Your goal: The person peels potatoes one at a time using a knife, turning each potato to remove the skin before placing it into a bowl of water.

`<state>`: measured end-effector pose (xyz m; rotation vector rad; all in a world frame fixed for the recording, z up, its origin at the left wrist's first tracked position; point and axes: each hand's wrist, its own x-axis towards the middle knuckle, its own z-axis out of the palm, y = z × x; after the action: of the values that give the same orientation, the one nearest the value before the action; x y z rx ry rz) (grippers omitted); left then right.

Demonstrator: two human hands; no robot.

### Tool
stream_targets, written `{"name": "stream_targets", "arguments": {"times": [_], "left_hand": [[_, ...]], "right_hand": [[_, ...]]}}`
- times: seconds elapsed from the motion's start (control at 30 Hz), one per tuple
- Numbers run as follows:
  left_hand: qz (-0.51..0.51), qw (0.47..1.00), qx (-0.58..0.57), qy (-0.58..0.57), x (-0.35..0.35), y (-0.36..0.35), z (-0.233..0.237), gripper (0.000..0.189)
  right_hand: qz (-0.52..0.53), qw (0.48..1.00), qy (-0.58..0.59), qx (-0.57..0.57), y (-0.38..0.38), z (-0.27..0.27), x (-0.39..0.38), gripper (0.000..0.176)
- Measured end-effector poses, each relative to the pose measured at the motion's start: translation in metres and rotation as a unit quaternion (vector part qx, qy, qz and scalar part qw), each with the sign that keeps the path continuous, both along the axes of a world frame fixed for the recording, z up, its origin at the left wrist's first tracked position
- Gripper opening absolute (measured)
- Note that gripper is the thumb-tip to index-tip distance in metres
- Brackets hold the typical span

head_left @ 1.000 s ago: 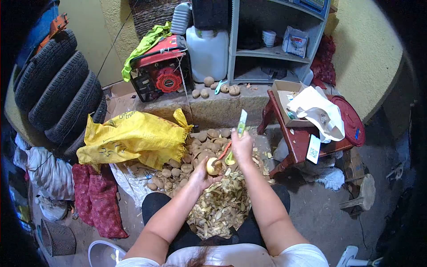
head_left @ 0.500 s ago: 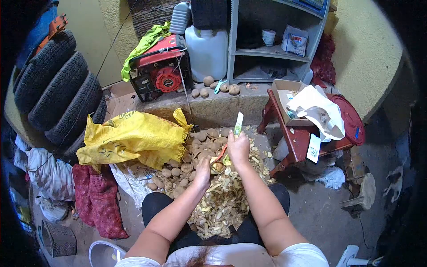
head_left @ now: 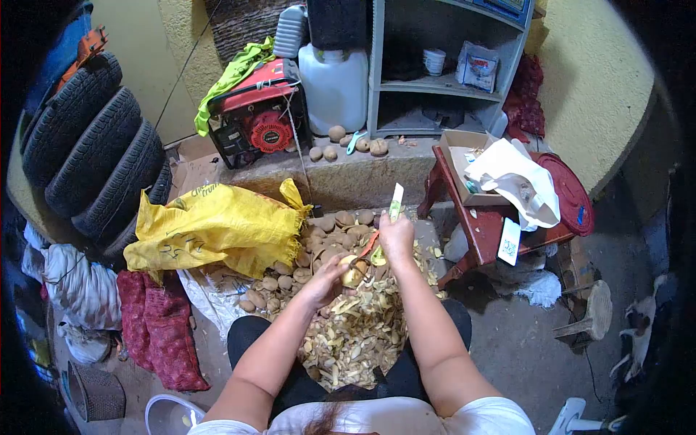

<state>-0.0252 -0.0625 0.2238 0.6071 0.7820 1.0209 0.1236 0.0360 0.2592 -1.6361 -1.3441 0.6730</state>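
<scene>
My left hand [head_left: 325, 281] is closed round a partly peeled potato [head_left: 353, 275], whose pale yellow flesh shows. In my right hand [head_left: 396, 235] is a peeler [head_left: 372, 245] with an orange part near the potato; a white and green end [head_left: 396, 197] sticks out above the fist. The peeler's blade lies at or very close to the potato; exact contact is hard to tell. Below both hands spreads a heap of potato peelings [head_left: 355, 341] between my knees. Unpeeled brown potatoes [head_left: 333, 235] lie just beyond and left of my hands.
A yellow sack [head_left: 217, 228] lies left of the potatoes, with red net bags [head_left: 163, 326] nearer me. A red wooden stool [head_left: 475, 232] carries a cardboard box at right. Behind the concrete ledge [head_left: 362, 174] stand a generator [head_left: 257, 116] and a white jerrycan [head_left: 333, 87]. A bucket [head_left: 174, 415] is at lower left.
My left hand has turned and shifted slightly down, so the peeled side of the potato shows more. My right hand with the peeler has moved slightly right.
</scene>
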Motion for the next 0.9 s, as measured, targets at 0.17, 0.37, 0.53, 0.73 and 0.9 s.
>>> {"name": "stream_targets", "arguments": {"times": [0.17, 0.37, 0.53, 0.73, 0.9], "left_hand": [[-0.088, 0.985, 0.083, 0.123, -0.007, -0.002, 0.004, 0.059], [-0.111, 0.984, 0.117, 0.076, -0.01, -0.004, 0.0, 0.059], [-0.098, 0.993, 0.057, -0.022, -0.003, -0.01, 0.007, 0.064], [-0.046, 0.964, 0.14, 0.219, 0.01, -0.007, 0.007, 0.07], [-0.039, 0.961, 0.15, 0.231, 0.013, -0.008, 0.014, 0.058]], "right_hand": [[0.005, 0.999, -0.032, 0.023, -0.003, 0.001, 0.002, 0.032], [0.037, 0.998, 0.015, -0.047, 0.011, -0.012, 0.019, 0.036], [0.019, 0.999, 0.015, -0.047, 0.016, -0.013, 0.022, 0.036], [0.034, 0.999, -0.01, 0.006, -0.005, -0.001, 0.001, 0.031], [0.064, 0.998, 0.017, -0.012, -0.006, 0.005, 0.005, 0.032]]}}
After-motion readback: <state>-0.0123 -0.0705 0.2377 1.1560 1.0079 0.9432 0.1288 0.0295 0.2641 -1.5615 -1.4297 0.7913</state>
